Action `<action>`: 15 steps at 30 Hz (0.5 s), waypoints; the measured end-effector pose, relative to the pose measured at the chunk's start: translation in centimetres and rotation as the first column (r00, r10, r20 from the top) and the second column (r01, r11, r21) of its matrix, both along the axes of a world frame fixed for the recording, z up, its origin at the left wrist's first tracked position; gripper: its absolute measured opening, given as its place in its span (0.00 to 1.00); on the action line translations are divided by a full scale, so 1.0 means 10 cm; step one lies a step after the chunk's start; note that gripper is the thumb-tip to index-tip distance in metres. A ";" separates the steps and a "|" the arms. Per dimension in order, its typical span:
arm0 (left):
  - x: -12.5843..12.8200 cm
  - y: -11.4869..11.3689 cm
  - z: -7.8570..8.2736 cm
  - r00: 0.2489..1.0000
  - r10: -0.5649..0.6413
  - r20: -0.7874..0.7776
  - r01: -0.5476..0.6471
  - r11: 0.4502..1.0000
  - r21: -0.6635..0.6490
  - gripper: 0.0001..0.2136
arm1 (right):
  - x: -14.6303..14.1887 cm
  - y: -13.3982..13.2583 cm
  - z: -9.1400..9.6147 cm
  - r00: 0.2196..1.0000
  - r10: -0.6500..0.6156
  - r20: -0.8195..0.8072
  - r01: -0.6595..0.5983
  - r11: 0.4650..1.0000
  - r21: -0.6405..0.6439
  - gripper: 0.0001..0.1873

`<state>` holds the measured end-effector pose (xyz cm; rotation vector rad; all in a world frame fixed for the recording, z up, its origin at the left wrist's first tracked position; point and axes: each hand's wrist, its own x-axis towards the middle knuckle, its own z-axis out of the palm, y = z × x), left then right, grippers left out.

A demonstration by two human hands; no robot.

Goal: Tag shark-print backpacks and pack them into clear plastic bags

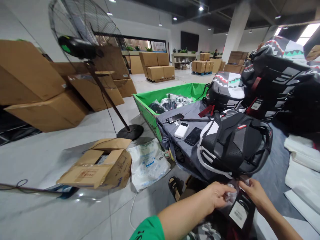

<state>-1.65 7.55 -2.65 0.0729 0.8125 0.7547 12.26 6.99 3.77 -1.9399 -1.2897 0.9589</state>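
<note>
1. The backpack [235, 146] lies on its side at the near edge of the tabletop [172, 128], just above both hands. A black hang tag [240, 213] with a barcode label hangs below it, between the hands
2. The fingers of the left hand [220, 196] are pinched on a crumpled pale wrapping [230, 196]. Those of the right hand [255, 194] are closed on the top of the tag. How firmly either grip is held cannot be told
3. The tag's attachment is hidden under the wrapping. If the tag is pulled sharply away from the bag, the attachment could probably be snapped or the card torn
4. The bag seems to be poorly supported at the edge, so it could be dragged off the tabletop by a downward tug on the tag
5. A white power bank [181, 130] and a dark phone [193, 136] lie just beside the backpack. If the bag is shoved away from the hands, they could be knocked towards the far edge, where a green bin [147, 110] stands below
6. The thin wrapping is held only at the fingertips. If the pinch is loosened, it could be dropped to the floor near the sandal [175, 187]
</note>
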 end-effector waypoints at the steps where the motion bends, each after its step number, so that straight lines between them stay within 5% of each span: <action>1: 0.02 0.00 0.01 1.000 0.014 -0.016 -0.014 1.000 -0.009 0.13 | 0.01 0.01 -0.01 1.000 0.005 0.000 -0.005 1.000 0.000 0.22; 9: 0.07 -0.07 0.08 0.957 0.210 -0.200 -0.226 0.972 -0.061 0.09 | 0.07 0.03 -0.09 1.000 0.019 0.022 -0.019 1.000 -0.006 0.24; 15: 0.06 -0.29 0.05 0.901 0.298 -0.316 -0.274 0.954 0.119 0.18 | 0.19 -0.02 0.06 0.969 0.217 -0.122 -0.216 0.976 0.016 0.32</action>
